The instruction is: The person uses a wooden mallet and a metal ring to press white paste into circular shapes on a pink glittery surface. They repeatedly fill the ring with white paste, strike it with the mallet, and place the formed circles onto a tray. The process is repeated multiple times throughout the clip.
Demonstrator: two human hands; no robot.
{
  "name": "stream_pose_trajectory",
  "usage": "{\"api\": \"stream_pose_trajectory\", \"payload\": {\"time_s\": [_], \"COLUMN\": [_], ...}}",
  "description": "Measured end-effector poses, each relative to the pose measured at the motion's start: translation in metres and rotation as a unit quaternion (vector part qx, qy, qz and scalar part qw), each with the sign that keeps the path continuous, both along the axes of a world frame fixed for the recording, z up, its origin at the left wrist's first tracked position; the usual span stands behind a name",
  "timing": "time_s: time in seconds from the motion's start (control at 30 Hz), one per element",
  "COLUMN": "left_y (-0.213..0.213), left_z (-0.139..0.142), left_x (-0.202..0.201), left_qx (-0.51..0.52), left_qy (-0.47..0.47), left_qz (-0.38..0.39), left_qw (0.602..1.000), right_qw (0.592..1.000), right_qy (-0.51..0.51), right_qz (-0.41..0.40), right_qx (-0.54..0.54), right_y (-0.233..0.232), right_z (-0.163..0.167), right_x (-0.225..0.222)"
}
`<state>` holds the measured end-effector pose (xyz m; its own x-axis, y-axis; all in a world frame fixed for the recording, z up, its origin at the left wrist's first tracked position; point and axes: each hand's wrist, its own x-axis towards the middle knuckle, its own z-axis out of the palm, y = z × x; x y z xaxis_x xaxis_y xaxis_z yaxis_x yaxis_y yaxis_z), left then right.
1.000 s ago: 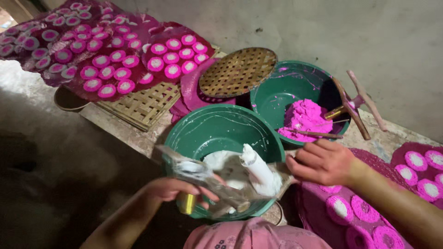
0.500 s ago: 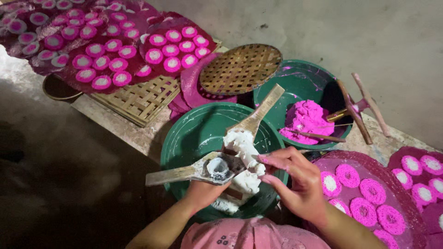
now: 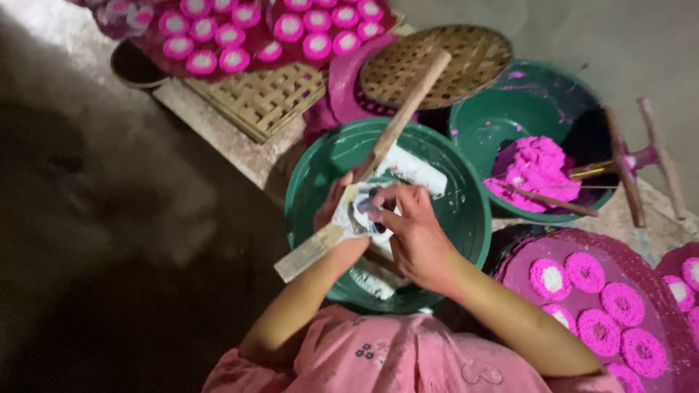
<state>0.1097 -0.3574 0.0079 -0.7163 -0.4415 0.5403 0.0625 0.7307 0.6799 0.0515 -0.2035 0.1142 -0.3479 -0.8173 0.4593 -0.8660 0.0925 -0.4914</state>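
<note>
Hands are being worked close together over a green basin (image 3: 466, 218) in the head view, the only view given. A long wooden press (image 3: 364, 189), two flat paddles with a small round cup at the middle, is being held slantwise across the basin, probably so that anything falling off is being caught inside it. The left hand (image 3: 336, 225) is being kept under the tool near its lower paddle, its grip being pressed around the wood to steady it. The right hand (image 3: 415, 233) is being brought in from above, its fingertips (image 3: 378, 217) being pressed together into white dough (image 3: 357, 215) at the cup, pinching it there. A roll of white dough (image 3: 411, 167) is lying in the basin just behind the hands, within easy reach. A second green basin (image 3: 524, 124) beside the first is holding pink dough (image 3: 531, 167) and another wooden press (image 3: 633, 160), leaning on its rim. Finished pink rounds with white centres (image 3: 575, 280) are being laid out on a dark round tray (image 3: 524, 255) at the right, and more (image 3: 291, 29) are being spread on pink sheeting beyond a woven mat (image 3: 262, 94) and a round woven lid (image 3: 437, 65).
</note>
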Motion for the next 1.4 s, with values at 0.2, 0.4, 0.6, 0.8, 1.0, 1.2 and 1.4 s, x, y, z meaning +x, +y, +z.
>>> {"api": "stream_pose_trajectory", "payload": {"time_s": [0.2, 0.4, 0.6, 0.8, 1.0, 1.2, 1.4], "left_y": [-0.037, -0.050, -0.051, -0.050, -0.051, -0.051, -0.052], "left_z": [-0.035, -0.057, -0.037, -0.033, -0.039, -0.033, -0.026], "left_x": [0.022, 0.032, 0.043, 0.041, 0.041, 0.040, 0.042], "left_qx": [0.160, 0.521, 0.128, 0.180, 0.121, 0.192, 0.164], "left_qy": [0.091, 0.180, 0.052, 0.055, 0.093, 0.092, 0.081], "left_qz": [-0.003, -0.116, 0.076, 0.084, 0.092, 0.060, 0.075], "left_qw": [0.983, 0.826, 0.988, 0.979, 0.984, 0.975, 0.980], "right_qw": [0.985, 0.879, 0.796, 0.787, 0.777, 0.765, 0.766], "right_qy": [-0.047, 0.109, 0.208, 0.270, 0.341, 0.285, 0.141], "right_qz": [-0.056, 0.014, 0.011, 0.077, 0.130, 0.220, 0.155], "right_qx": [0.159, 0.464, 0.568, 0.550, 0.514, 0.533, 0.608], "right_y": [-0.008, -0.047, -0.092, -0.113, -0.081, -0.031, 0.009], "right_z": [-0.063, -0.150, -0.109, -0.115, -0.135, -0.125, -0.060], "right_x": [-0.011, -0.017, -0.057, -0.033, -0.010, 0.018, -0.005]}}
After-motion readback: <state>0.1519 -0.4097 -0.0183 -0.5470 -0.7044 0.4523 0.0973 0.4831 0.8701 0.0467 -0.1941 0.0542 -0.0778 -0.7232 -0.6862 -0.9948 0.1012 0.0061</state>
